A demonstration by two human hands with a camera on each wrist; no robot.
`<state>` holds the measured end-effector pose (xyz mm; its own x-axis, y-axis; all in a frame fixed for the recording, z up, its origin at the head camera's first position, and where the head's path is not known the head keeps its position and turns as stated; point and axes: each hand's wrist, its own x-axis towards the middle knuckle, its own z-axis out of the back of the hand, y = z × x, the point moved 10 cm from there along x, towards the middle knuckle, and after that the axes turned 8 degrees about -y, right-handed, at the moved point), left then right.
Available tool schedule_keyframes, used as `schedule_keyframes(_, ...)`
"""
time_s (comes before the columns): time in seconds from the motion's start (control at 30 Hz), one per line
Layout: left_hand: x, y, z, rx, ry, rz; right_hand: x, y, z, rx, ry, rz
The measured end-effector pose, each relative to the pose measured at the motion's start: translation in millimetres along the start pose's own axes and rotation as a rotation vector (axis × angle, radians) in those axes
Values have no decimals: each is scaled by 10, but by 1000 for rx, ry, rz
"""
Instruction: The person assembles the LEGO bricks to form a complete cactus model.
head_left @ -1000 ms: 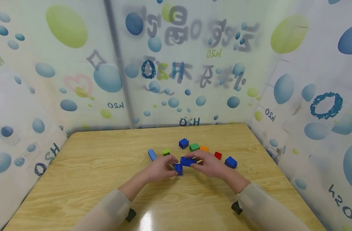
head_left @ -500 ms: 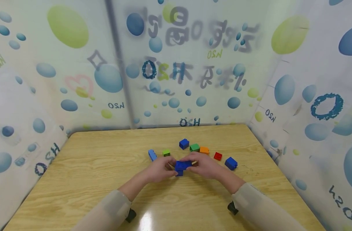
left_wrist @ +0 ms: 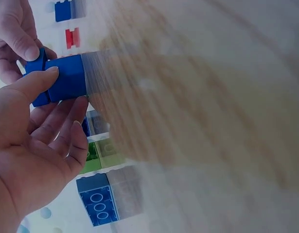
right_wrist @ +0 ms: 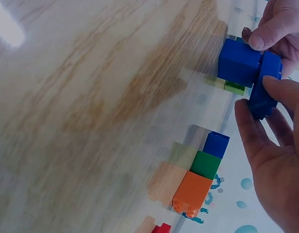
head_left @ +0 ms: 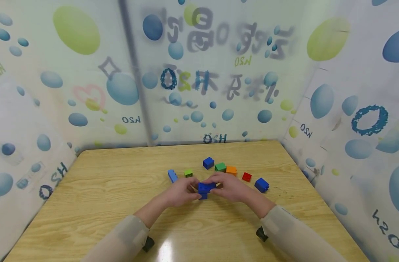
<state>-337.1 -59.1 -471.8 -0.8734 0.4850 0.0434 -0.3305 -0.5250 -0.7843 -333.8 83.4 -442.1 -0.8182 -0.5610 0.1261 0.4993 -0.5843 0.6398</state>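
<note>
In the head view, both hands meet over two blue building bricks near the middle of the table. My left hand [head_left: 181,191] pinches the taller lower blue brick [left_wrist: 69,80] between thumb and fingers. On top of it lies a flatter, longer blue brick [right_wrist: 265,87], its studs up and its right end jutting past the lower one. My right hand [head_left: 231,187] holds that jutting end, thumb on the near side and fingers on the far side. A thin seam shows between the two bricks in the right wrist view.
Behind the hands lie a light blue brick [head_left: 172,175], a lime green brick [head_left: 188,173], a blue brick [head_left: 208,163], a green brick [head_left: 220,167] and an orange brick [head_left: 231,170]. A red brick [head_left: 247,177] and another blue brick [head_left: 262,185] are at the right. A patterned curtain [head_left: 186,127] encloses the wooden table [head_left: 104,196].
My right hand has moved left, bringing the long blue brick from beside and above the lower brick onto its top. My left hand has stayed in place, gripping the lower brick.
</note>
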Motion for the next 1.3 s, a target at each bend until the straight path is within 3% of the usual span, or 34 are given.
schedule_keyframes(0.2, -11, 4, 28, -12, -13, 4, 13, -12, -20, 9, 1, -18)
schedule_keyframes(0.43, -35, -36, 147, -47, -87, 23, 22, -26, -27, 11, -13, -41)
schedule_keyframes(0.6, -38, -62, 174, -58, -106, 26, 17, -23, -17, -1, -21, -49)
schedule_keyframes(0.87, -36, -35, 146, -103, -100, 49, 5, -95, 16, 3, -23, -119)
schedule_keyframes(1.17, -22, 15, 128, -168, -66, 95, -3, -182, 1, 76, -52, -172)
schedule_keyframes(1.3, -15, 26, 118, -188, -54, 105, -7, -223, -23, 152, -60, -239)
